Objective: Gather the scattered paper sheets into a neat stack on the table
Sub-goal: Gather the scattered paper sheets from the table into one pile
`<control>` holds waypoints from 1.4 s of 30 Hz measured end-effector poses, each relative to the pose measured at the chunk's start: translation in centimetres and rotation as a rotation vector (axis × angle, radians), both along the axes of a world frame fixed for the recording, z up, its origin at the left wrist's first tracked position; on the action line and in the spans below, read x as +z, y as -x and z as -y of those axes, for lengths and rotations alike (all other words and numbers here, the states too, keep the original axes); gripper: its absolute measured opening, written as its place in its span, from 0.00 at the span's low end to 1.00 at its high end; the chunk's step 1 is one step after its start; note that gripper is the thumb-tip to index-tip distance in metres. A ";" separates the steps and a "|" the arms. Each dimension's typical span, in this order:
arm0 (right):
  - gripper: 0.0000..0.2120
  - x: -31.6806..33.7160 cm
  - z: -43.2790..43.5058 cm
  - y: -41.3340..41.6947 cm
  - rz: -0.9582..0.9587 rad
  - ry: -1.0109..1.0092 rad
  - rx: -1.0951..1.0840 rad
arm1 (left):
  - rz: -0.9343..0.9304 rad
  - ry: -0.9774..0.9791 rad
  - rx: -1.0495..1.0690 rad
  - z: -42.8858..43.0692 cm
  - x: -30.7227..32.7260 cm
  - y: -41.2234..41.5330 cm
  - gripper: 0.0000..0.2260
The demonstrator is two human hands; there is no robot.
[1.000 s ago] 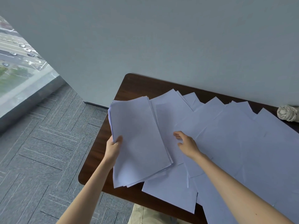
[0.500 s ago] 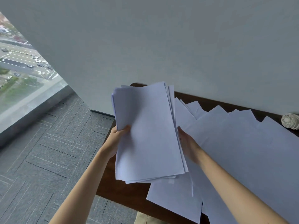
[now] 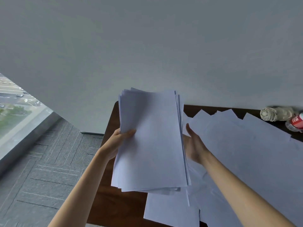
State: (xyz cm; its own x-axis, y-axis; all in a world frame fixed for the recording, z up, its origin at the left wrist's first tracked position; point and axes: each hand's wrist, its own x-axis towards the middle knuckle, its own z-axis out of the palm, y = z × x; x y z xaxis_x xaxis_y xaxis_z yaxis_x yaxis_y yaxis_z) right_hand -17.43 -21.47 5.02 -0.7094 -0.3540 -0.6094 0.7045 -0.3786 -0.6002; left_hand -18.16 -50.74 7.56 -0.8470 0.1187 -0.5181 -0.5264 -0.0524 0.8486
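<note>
A thick bundle of white paper sheets [image 3: 150, 141] is lifted above the left end of the dark wooden table [image 3: 114, 202], its edges slightly uneven. My left hand [image 3: 118, 141] grips the bundle's left edge, thumb on top. On the right edge of the bundle my right hand [image 3: 193, 145] presses with flat, extended fingers, the fingertips hidden behind the paper. More loose white sheets [image 3: 246, 153] lie fanned and overlapping across the table to the right, and one sheet [image 3: 170, 208] lies under the bundle near the front edge.
A rolled-up pale cloth [image 3: 275, 113] and a plastic bottle with a red label [image 3: 295, 123] lie at the table's far right by the grey wall. Left of the table is grey carpet floor [image 3: 41, 177] and a low window [image 3: 14, 112].
The bundle has risen off the table and turned more upright. My right hand left the loose sheets and came against the bundle's right edge. The view tilted up and right, revealing the bottle.
</note>
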 end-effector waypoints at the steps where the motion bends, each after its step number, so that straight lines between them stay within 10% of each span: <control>1: 0.32 -0.2 -0.4 0.2 -0.002 0.014 -0.019 | -0.002 0.016 0.006 -0.2 -0.1 0.3 0.11; 20: 0.19 -1.7 -11.8 -5.8 0.010 -0.298 0.073 | 0.139 -0.136 -0.228 -15.2 -2.2 0.8 0.20; 31: 0.16 -4.8 -25.6 -9.1 0.106 -0.434 -0.428 | 0.173 -0.036 -0.487 -31.4 -4.9 1.3 0.17; 36: 0.23 -6.7 -31.3 -10.9 0.191 -0.439 -0.620 | 0.193 0.131 -0.635 -37.5 -6.7 1.7 0.14; 42: 0.09 -8.4 -34.8 -11.9 0.305 -0.430 -0.756 | -0.111 0.652 -0.784 -45.8 -9.2 3.5 0.25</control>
State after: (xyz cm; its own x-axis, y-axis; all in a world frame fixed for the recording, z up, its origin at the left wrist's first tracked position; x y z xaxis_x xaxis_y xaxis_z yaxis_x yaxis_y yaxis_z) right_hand -5.56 13.37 -3.39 -0.4464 0.4386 -0.7800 0.5119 -0.5898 -0.6246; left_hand -21.68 -4.97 -1.65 -0.6995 0.3828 -0.6034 -0.1306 0.7617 0.6346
